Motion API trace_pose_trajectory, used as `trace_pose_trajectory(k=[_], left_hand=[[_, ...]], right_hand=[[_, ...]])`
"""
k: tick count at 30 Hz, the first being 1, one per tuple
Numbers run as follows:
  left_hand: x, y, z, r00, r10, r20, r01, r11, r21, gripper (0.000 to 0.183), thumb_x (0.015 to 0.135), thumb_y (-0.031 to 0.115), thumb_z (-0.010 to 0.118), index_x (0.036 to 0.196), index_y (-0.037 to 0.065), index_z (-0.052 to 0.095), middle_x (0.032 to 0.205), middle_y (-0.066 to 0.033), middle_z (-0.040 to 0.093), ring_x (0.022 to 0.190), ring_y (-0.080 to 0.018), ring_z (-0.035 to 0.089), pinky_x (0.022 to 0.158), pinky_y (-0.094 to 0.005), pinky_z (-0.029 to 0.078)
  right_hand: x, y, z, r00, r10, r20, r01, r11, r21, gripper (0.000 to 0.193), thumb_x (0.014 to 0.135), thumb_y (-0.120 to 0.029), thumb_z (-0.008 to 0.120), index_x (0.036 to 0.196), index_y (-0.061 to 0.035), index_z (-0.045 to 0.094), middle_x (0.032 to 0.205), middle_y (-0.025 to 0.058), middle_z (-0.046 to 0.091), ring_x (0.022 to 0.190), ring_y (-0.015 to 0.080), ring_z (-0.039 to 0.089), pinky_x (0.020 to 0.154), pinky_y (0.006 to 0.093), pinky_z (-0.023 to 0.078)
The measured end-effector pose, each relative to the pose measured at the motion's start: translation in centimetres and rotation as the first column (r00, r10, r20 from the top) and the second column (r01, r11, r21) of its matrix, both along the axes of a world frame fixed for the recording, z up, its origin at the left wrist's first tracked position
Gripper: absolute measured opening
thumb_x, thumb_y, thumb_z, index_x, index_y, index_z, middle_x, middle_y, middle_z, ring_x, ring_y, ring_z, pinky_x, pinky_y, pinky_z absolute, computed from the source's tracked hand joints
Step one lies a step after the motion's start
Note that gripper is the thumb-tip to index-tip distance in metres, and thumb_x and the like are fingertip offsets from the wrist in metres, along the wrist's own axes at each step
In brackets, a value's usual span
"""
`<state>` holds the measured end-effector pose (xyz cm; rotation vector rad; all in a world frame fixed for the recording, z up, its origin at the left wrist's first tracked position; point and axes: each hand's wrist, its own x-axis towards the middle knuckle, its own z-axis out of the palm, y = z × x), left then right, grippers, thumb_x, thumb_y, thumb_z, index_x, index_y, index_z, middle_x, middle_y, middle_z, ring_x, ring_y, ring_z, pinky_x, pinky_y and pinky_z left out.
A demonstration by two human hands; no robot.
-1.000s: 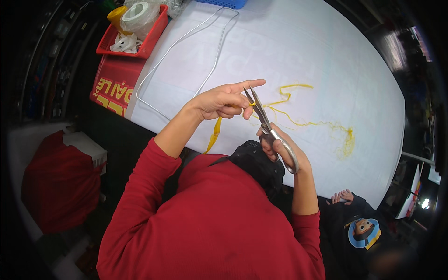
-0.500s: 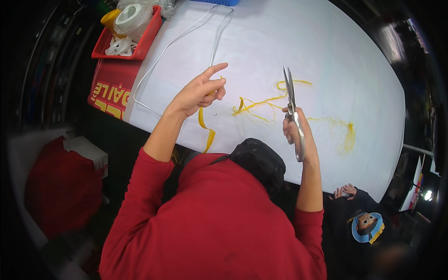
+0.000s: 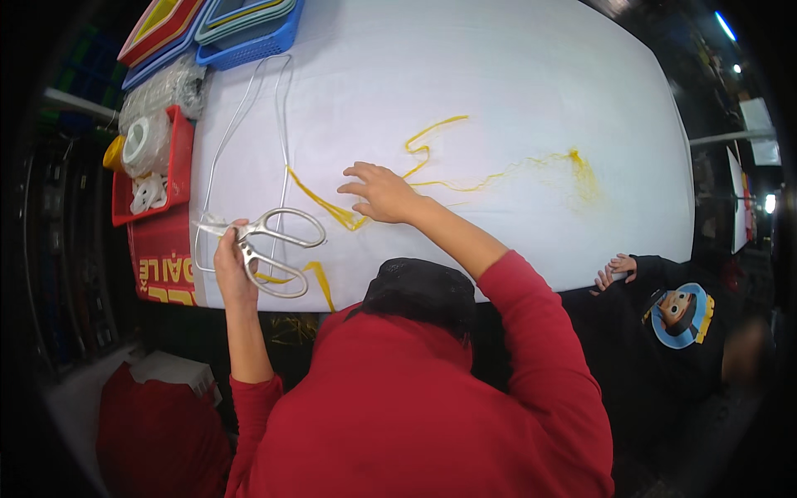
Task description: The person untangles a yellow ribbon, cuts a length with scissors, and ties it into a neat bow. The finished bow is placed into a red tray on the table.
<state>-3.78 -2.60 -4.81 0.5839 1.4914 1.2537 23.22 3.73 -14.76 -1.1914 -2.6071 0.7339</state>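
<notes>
My left hand (image 3: 235,270) grips a pair of metal scissors (image 3: 249,236) by the blade end, near the pivot. The two looped handles point right. Over the white table, my right hand (image 3: 380,192) has its fingers spread and holds nothing. It is just right of a bunched yellow ribbon (image 3: 322,202); whether it touches the ribbon, I cannot tell. A bent metal wire frame (image 3: 212,162) lies beneath the ribbon's far end and the scissors. Another piece of yellow ribbon (image 3: 320,278) hangs folded at the near table edge, passing behind the scissors' lower handle.
Yellow strands (image 3: 473,184) run right to a frayed clump (image 3: 581,173) on the white table (image 3: 540,83). At left, a red basket (image 3: 180,158) holds white and yellow rolls, with stacked plastic baskets (image 3: 257,51) behind. Another person's hands (image 3: 614,270) rest at the right table edge.
The scissors have passed from my right hand to my left, which moved left. My right hand has come across to the left, now with fingers spread. The view has shifted too.
</notes>
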Motion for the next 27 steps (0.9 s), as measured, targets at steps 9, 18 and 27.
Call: trace_pose_trajectory(k=[9,18,27], left_hand=[[-2.7,-0.3,0.7,1.0,-0.002,-0.006,0.003,0.997,0.077,0.03,0.091,0.023,0.043,0.105,-0.002,0.054,0.048,0.0089,0.022,0.037,-0.0005,0.016,0.034,-0.0183,0.012],[7.9,3.8,-1.1,0.925,-0.366,0.1,0.364,0.93,0.039,0.028,0.093,0.022,0.041,0.102,0.0,0.056,0.048,0.01,0.023,0.038,-0.0005,0.018,0.035,-0.0182,0.014],[10.6,2.9,-0.8,0.901,-0.396,0.177,0.387,0.918,0.082,0.027,0.09,0.026,0.046,0.097,0.005,0.062,0.049,0.0104,0.024,0.04,-0.0011,0.019,0.037,-0.02,0.013]], right_hand=[[30.9,-7.5,-9.1,0.436,-0.675,0.595,0.745,0.642,0.181,0.058,0.085,-0.038,0.049,0.137,-0.0262,0.028,0.146,0.0026,0.018,0.135,0.025,0.013,0.102,0.063,0.01],[19.3,-4.7,3.3,0.554,-0.756,-0.348,0.78,0.617,-0.1,0.032,0.079,-0.008,0.058,0.111,-0.0066,0.053,0.11,0.0128,0.051,0.093,0.03,0.054,0.079,0.0357,0.045],[-1.0,-6.4,9.8,0.891,-0.319,-0.324,0.404,0.883,0.24,0.077,0.064,-0.021,0.071,0.131,-0.0121,0.035,0.098,0.0115,0.05,0.09,0.0265,0.052,0.071,0.0377,0.043]])
